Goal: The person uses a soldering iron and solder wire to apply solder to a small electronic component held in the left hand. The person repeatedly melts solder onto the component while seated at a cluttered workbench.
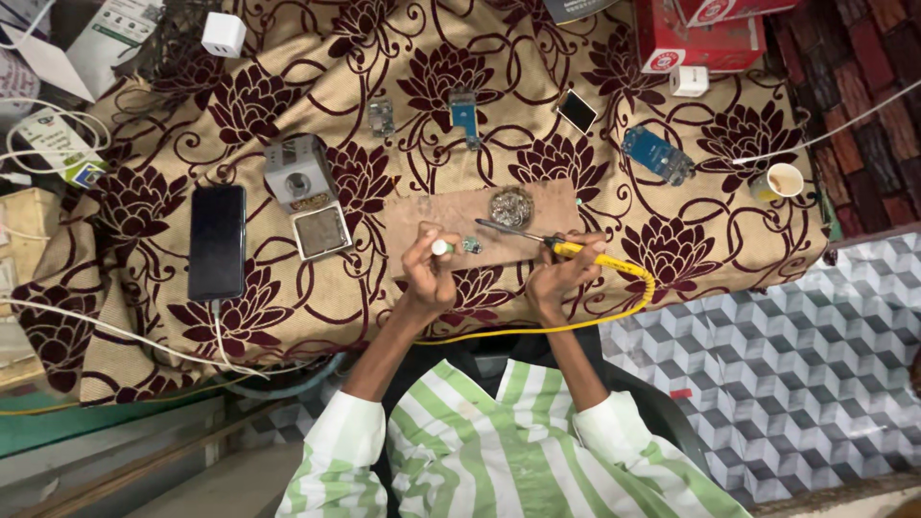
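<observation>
My right hand grips a yellow-handled soldering iron, whose metal tip points left toward a wad of metal cleaning wool on a brown board. My left hand pinches a small white tube-like object upright. A tiny green circuit piece lies on the board just right of that hand. The iron's yellow cord loops back under my right wrist.
A black phone lies at left on the floral cloth, beside a grey soldering stand with a sponge tray. Small circuit boards, a blue module, white chargers, a paper cup and red boxes lie farther back.
</observation>
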